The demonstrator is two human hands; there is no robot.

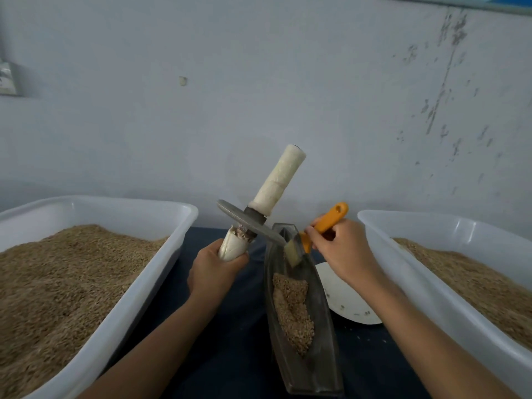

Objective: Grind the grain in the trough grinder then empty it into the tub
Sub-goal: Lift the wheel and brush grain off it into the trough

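**Brushing off the grinder wheel over the trough**

So the left hand (214,273) has its fingers wrapped tight around the lower cloth-wrapped white handle of the grey metal disc-shaped grinding wheel (250,226), holding the whole thing up in the air and tilted, with the other white-wrapped handle pointing up toward 1 o'clock. The wheel's lower edge hangs right over the far end of the long, narrow, boat-shaped dark metal trough (302,341).

The right hand (341,250) is curled around the orange plastic handle of a small brush with pale bristles (293,253); the bristles are down inside the trough's far end, just beside the wheel's edge. Can't tell if they're actually touching the wheel.

The trough sits on a dark blue tabletop (227,326), dead centre, running from 6 o'clock up toward 12. Inside it is a pile of tan ground grain (292,309), mostly in the middle stretch.

At 9 o'clock from the trough there's a big white plastic tub (129,272) heaped with brown grain, and at 3 o'clock a second white plastic tub (417,269), also holding grain. A white paper plate (344,300) lies flat between the trough and the right tub, partly under the right forearm. Behind it all is a scuffed pale blue wall (259,96).
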